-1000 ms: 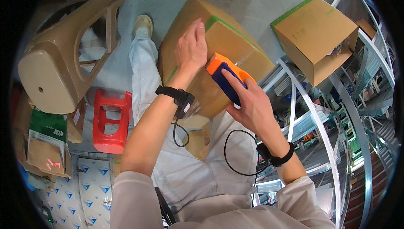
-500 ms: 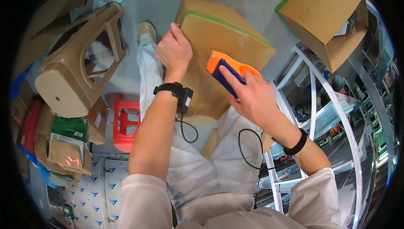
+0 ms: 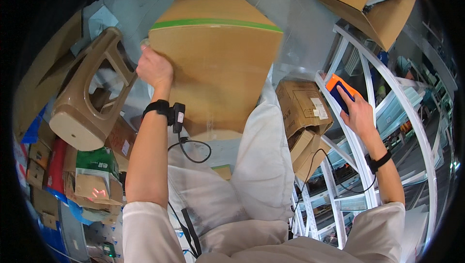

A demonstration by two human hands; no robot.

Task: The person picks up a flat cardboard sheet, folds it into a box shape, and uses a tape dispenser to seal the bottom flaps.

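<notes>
- Right hand (image 3: 360,116) swings wide, closed round the orange-blue tool (image 3: 340,94), away from the box (image 3: 215,76)!
- Left hand (image 3: 155,70) curls shut on its left edge; box turned, tool work seemingly paused.

Two hands (image 3: 155,69), one orange-blue tool (image 3: 336,91), one brown stool (image 3: 80,122).

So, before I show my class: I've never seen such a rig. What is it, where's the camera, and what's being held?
There is no robot: these are a person's bare hands, seen from a fisheye camera worn on the head, which bends straight edges. The right hand holds an orange-and-navy hand tool. The left hand is at the left side of a large cardboard box with a green strip along one edge; its grip is partly hidden. Beyond it lies grey floor, with a brown plastic stool at left.
</notes>
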